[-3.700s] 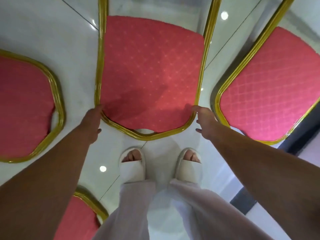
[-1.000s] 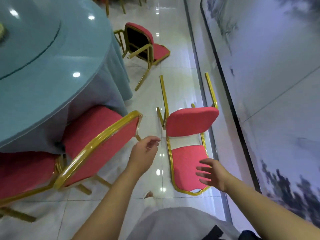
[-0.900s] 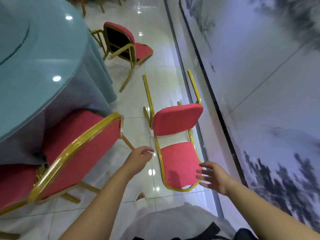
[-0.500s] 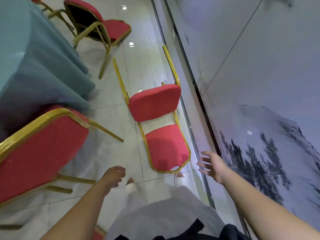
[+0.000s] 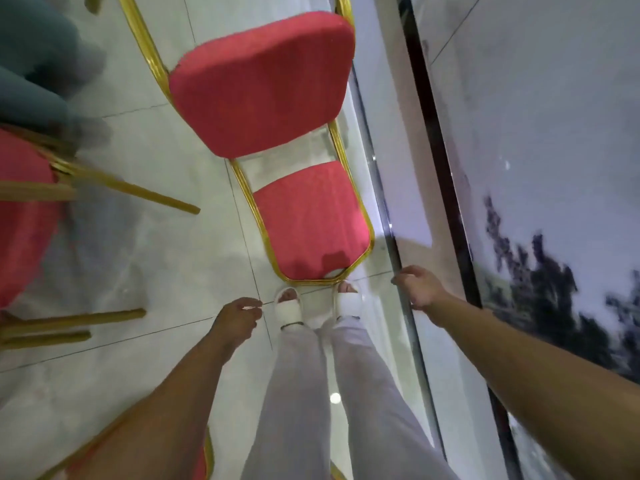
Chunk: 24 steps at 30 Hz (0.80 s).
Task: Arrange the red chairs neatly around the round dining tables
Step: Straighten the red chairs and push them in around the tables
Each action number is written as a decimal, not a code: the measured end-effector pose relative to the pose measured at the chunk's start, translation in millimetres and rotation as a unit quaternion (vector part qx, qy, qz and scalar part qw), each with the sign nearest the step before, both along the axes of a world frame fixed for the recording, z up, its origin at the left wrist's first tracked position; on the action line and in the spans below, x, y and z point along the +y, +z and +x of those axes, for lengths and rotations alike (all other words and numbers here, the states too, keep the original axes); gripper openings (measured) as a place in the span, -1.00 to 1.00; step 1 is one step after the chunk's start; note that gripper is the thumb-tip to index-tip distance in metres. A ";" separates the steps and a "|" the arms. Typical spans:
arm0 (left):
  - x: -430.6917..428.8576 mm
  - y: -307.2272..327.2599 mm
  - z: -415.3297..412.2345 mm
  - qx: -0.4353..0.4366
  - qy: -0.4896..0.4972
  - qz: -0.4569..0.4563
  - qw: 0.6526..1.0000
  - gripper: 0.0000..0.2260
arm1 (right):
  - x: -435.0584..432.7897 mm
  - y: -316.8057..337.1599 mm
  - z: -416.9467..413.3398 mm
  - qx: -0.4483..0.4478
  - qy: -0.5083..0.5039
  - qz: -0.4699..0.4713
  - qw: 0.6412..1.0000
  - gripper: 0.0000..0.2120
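A red chair with a gold frame lies tipped on its back on the white floor, its seat cushion toward the top of the view and its backrest top edge just in front of my white slippers. My left hand hangs low to the left of the backrest, fingers loosely curled, holding nothing. My right hand is out to the right of the backrest near the wall base, fingers relaxed and empty. Neither hand touches the chair.
Another red chair stands at the left with its gold legs sticking out over the floor. The teal tablecloth hangs at the top left. A wall with a landscape mural runs close along the right. A red chair part shows at the bottom.
I have stepped up to the fallen chair and looked down; it now fills the middle of the view. Both hands have dropped lower on either side of its backrest.
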<state>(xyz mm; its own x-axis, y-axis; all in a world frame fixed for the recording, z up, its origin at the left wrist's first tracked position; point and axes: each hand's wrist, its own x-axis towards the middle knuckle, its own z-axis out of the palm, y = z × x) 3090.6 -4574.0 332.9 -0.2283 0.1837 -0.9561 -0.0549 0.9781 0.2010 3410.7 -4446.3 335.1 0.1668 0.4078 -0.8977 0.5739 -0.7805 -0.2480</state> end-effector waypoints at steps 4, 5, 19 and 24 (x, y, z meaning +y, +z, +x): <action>19.6 -114.6 -0.7 0.007 -0.013 -0.004 1.000 -0.90 | 15.4 -105.5 -16.1 -0.023 -0.015 0.009 1.000 -0.47; 24.7 -143.4 -3.3 0.019 -0.007 -0.004 1.000 -0.92 | 19.2 -131.2 -19.6 -0.024 -0.021 0.010 0.999 -0.44; 43.5 -425.2 -2.0 0.007 0.094 0.003 0.996 -0.45 | 70.1 -409.6 2.9 0.001 -0.023 0.044 0.999 -0.16; 36.5 -437.9 4.4 -0.009 0.078 0.081 0.994 -0.51 | 87.8 -442.7 3.5 0.033 -0.094 -0.003 0.995 -0.65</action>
